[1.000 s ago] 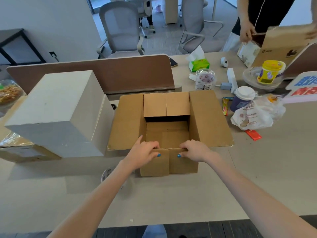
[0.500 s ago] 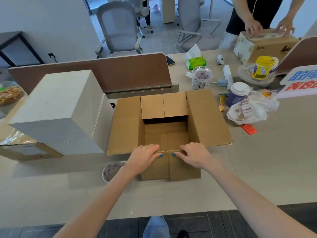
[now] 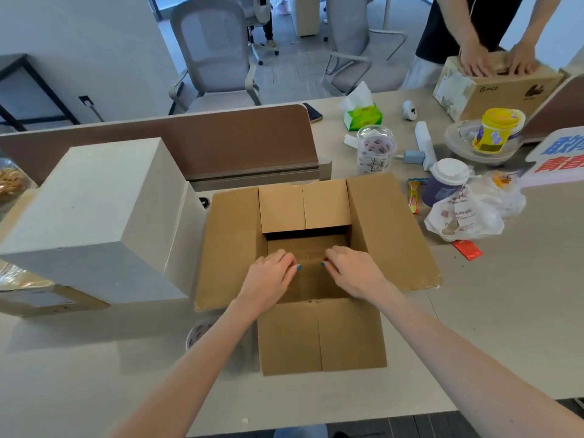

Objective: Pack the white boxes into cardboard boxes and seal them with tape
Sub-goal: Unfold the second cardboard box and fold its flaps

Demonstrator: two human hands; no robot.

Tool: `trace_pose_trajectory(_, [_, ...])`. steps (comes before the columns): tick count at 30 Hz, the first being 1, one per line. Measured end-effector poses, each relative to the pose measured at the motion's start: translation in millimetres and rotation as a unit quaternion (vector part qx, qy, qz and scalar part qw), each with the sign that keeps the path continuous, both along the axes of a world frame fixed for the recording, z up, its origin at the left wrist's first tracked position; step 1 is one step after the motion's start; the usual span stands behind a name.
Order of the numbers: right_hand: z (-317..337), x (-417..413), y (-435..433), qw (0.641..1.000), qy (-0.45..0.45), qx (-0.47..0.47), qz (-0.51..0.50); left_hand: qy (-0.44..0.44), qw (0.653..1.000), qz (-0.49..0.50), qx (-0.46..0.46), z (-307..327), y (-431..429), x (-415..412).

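Note:
An open cardboard box point(image 3: 392, 235) stands in the middle of the table with all its flaps spread outward. Both my hands reach inside it. My left hand point(image 3: 268, 279) and my right hand point(image 3: 355, 271) lie side by side with bent fingers, fingertips touching the box floor and holding nothing. A large white box point(image 3: 94, 216) stands left of the carton, with a second white box point(image 3: 185, 235) pressed against its right side. A tape roll point(image 3: 197, 333) lies on the table, partly hidden under my left forearm.
A brown desk divider point(image 3: 221, 143) runs behind the boxes. Wrapped tape rolls point(image 3: 376, 150), a tissue pack point(image 3: 361, 113), a lidded cup point(image 3: 447, 181) and plastic bags point(image 3: 464, 216) crowd the right. Another person's hands point(image 3: 496, 63) press on a cardboard box point(image 3: 505, 96) at the far right.
My hands left the edge of the near flap and moved forward and down into the box. The near flap now lies folded out toward me.

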State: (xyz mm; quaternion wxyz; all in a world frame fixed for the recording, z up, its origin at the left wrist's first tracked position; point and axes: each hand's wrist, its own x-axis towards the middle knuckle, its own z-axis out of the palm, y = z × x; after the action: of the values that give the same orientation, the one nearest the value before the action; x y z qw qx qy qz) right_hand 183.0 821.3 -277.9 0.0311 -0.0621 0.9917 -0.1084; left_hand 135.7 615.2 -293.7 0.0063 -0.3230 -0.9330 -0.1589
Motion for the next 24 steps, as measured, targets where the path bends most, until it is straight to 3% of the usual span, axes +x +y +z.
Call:
trace_pose_trajectory(9, [-7.9, -79.3, 18.2, 0.997, 0.043, 0.055, -0.015, 0.039, 0.999, 0.009, -0.005, -5.7, 24.9, -80.2])
trace_pose_trajectory(19, [-30.3, -129.1, 29.3, 0.990, 0.033, 0.128, -0.044, 0.059, 0.982, 0.027, -0.180, -22.4, 60.3, -131.9])
trace_pose_trajectory(24, [-39.9, -135.4, 22.7, 0.990, 0.041, 0.116, -0.064, 0.057, 0.983, 0.039, -0.172, -30.4, 67.1, -136.7])
